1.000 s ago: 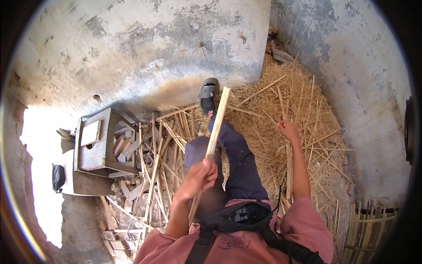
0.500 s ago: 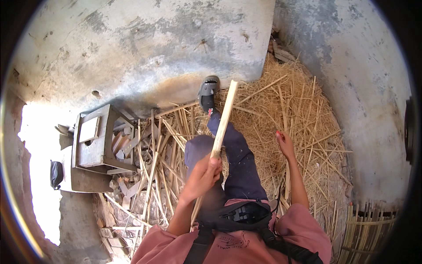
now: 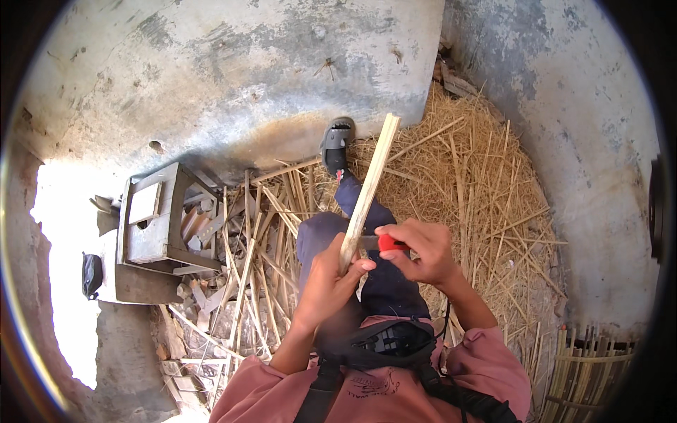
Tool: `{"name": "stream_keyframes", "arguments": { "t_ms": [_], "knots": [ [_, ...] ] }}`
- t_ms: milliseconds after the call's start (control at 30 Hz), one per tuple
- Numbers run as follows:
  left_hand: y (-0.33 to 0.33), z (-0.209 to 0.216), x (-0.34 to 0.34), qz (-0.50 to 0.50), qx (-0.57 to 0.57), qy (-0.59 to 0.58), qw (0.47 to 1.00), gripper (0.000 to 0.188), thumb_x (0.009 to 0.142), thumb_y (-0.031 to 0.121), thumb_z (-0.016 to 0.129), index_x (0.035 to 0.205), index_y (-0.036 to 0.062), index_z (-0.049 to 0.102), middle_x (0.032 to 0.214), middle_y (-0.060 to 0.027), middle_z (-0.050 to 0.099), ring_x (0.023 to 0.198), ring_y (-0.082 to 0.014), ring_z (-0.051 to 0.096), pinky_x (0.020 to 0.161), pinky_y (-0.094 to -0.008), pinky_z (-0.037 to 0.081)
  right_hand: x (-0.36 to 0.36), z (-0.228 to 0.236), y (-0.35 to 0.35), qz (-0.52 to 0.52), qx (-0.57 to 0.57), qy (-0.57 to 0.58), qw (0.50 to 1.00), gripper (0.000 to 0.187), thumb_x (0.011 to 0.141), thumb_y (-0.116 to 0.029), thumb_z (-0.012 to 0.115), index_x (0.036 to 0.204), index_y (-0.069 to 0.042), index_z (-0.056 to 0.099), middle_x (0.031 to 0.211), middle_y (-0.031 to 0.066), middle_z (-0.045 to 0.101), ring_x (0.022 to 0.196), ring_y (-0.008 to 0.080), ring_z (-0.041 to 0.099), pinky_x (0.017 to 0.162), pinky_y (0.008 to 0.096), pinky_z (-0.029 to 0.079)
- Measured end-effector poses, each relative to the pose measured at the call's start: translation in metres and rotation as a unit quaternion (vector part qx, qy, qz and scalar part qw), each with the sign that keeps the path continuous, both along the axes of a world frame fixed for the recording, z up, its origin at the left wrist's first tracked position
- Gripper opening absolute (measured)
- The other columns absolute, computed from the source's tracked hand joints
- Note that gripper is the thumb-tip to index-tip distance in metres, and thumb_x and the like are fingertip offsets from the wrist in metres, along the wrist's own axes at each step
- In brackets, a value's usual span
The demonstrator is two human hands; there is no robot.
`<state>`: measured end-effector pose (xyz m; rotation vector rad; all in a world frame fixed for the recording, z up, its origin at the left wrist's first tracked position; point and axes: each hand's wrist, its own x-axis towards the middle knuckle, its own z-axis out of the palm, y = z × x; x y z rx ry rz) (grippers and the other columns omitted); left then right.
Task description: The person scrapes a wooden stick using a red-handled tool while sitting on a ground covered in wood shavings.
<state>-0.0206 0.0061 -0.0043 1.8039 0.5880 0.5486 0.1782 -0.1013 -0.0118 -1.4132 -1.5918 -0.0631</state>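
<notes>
A pale split bamboo strip (image 3: 374, 173) slants up and away from my lap, its far end pointing toward the wall. My left hand (image 3: 328, 279) is wrapped round its lower part. From the right, my right hand (image 3: 422, 252) grips a knife (image 3: 392, 242) by its red handle. The short grey blade reaches left to the side of the strip, just above my left fingers; I cannot tell whether it has cut in. Below the hands are my legs in dark blue trousers.
Loose shavings and strips (image 3: 465, 190) cover the floor ahead and to the right. A worn wooden stool (image 3: 149, 227) lies on its side at the left beside rubble. Concrete walls (image 3: 233, 77) close in the front and right. A slatted bamboo piece (image 3: 589, 374) stands at lower right.
My right hand has come in from the right side, bringing the red-handled knife up to the strip. The strip in my left hand has shifted slightly to the right and up.
</notes>
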Motion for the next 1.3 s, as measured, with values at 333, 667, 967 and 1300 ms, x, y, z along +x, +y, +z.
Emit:
{"name": "stream_keyframes", "arguments": {
  "t_ms": [333,667,967,1300],
  "knots": [
    [-0.003,0.001,0.002,0.008,-0.044,-0.028,0.999,0.049,0.096,0.026,0.083,0.129,-0.0023,0.061,0.069,-0.002,0.06,0.063,-0.0077,0.049,0.056,-0.0294,0.042,-0.012,-0.006,0.007,-0.004,0.006,-0.059,0.998,0.037,0.089,-0.03,0.082,0.122,-0.014,0.078,0.073,0.0007,0.057,0.058,0.0187,0.061,0.051,0.0346,0.046],
    [0.002,-0.002,0.0,-0.016,-0.071,-0.035,0.997,0.057,0.098,0.036,0.081,0.134,-0.0027,0.06,0.087,0.0037,0.065,0.078,-0.0026,0.052,0.068,-0.0228,0.045,-0.014,-0.003,0.007,0.01,-0.001,-0.013,1.0,0.037,0.087,-0.024,0.083,0.122,-0.014,0.079,0.069,0.0004,0.057,0.055,0.018,0.059,0.05,0.0339,0.046],
    [-0.005,0.005,0.007,0.042,-0.036,-0.027,0.998,0.041,0.097,0.028,0.083,0.122,-0.0016,0.07,0.073,0.0021,0.059,0.069,-0.0037,0.047,0.057,-0.0257,0.041,-0.018,0.003,0.004,-0.035,-0.025,-0.049,0.998,0.043,0.083,-0.022,0.082,0.126,-0.017,0.078,0.07,-0.0003,0.058,0.055,0.0187,0.058,0.051,0.0344,0.047],
    [-0.009,0.003,0.009,0.069,-0.025,-0.007,0.997,0.036,0.097,0.035,0.082,0.105,0.0012,0.073,0.068,0.008,0.049,0.066,-0.0037,0.041,0.055,-0.0262,0.034,-0.025,-0.005,0.003,-0.081,-0.018,-0.075,0.994,0.042,0.085,-0.023,0.081,0.126,-0.017,0.078,0.071,-0.0012,0.058,0.056,0.0178,0.058,0.051,0.034,0.048]
  ]
}}
